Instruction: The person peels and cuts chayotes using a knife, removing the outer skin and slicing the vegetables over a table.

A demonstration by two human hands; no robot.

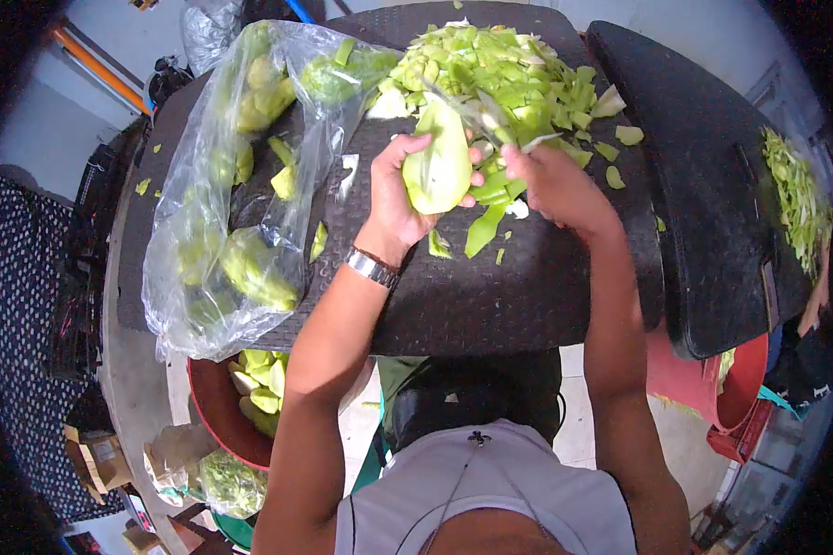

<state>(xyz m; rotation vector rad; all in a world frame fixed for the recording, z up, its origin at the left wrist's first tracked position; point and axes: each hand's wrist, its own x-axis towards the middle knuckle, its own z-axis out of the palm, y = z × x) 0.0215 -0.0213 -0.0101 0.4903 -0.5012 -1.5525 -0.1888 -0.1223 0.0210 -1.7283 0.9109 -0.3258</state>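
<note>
A pale green, pear-shaped vegetable (pixel 438 162) lies in my left hand (pixel 404 190), with the fingers curled round its underside and a watch on that wrist. To the right of it, my right hand (pixel 555 180) is closed on a knife (pixel 479 113), whose blade is blurred and close to the vegetable's upper end. A large heap of green peelings and cut pieces (pixel 491 65) lies just beyond both hands. Loose strips of peel (pixel 486 228) rest on the dark table below the right hand.
On the dark table (pixel 453 314), a clear plastic bag (pixel 180 268) with green vegetables is at the left. A red tub (pixel 204 402) of pale pieces stands below. At right are a second dark table (pixel 713 231), shredded greens (pixel 796 199) and a red bucket (pixel 740 379).
</note>
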